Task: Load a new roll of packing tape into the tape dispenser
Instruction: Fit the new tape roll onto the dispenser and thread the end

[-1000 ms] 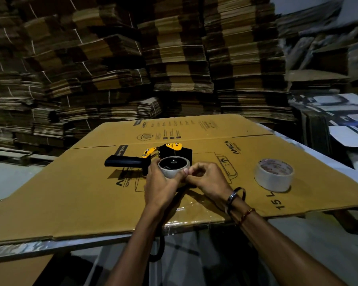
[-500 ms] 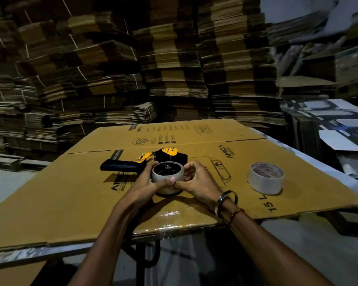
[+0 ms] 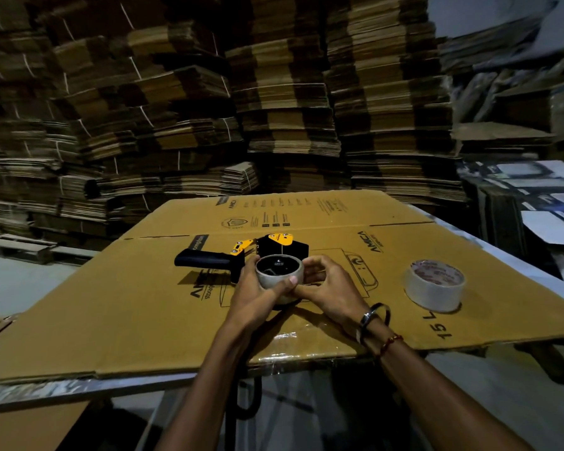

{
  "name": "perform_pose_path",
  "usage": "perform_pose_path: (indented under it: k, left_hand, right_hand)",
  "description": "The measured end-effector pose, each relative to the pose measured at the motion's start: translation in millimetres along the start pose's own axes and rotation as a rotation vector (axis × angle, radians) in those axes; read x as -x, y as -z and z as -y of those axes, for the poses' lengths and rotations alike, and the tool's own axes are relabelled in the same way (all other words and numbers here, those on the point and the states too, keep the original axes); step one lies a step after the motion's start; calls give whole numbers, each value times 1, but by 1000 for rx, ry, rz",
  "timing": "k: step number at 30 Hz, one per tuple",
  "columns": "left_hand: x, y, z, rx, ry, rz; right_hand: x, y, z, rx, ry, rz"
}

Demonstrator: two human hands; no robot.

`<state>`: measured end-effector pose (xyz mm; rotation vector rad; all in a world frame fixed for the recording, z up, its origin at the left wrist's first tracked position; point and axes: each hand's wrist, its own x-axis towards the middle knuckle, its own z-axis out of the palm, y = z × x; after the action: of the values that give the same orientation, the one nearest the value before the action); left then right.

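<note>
A black and yellow tape dispenser (image 3: pixel 241 255) lies on its side on a flattened cardboard box (image 3: pixel 111 304), handle pointing left. A grey, nearly bare cardboard tape core (image 3: pixel 279 273) sits on the dispenser's hub. My left hand (image 3: pixel 258 294) wraps the core's left and near side, thumb across its front. My right hand (image 3: pixel 329 288) grips the core's right side, fingers curled around it. A full roll of clear packing tape (image 3: pixel 435 284) lies flat on the cardboard to the right, apart from both hands.
The cardboard sheet covers a table whose metal edge (image 3: pixel 46 392) shows at the near left. Tall stacks of flattened cartons (image 3: pixel 274 109) fill the background. More boxes and white sheets (image 3: pixel 534 196) are piled to the right.
My hands shifted from pinching at the core's near rim to holding it from both sides. The view rose slightly; the dispenser and full roll stayed put.
</note>
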<state>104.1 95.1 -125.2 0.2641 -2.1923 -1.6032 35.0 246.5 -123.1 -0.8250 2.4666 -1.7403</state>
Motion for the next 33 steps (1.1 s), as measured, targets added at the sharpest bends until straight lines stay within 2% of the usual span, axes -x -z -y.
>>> perform_pose_path:
  k: [4,7,10,17,20,26,30,33]
  left_hand:
    - [-3,3,-1,20,15,34]
    - [-6,8,0,45,56,88]
    - [-8,19,-2,36,72,178]
    - [-24,41,3,87,125,375]
    - [-27,42,5,93,132,405]
    - [-31,46,11,102,148,429]
    - [-31,47,11,76,153,436]
    - [-28,48,11,84,137,432]
  right_hand:
    - [1,-1,-1,38,-11,-46]
    - [-1,-2,-1,27,-21,-22]
    - [-2,-2,1,-5,-18,21]
    - [2,-1,-1,-123,-35,5]
    - [2,0,0,-83,-52,8]
    - [4,5,-6,-190,-63,21]
    - [3,5,-6,-136,-59,11]
    - [7,8,-2,-279,-69,79]
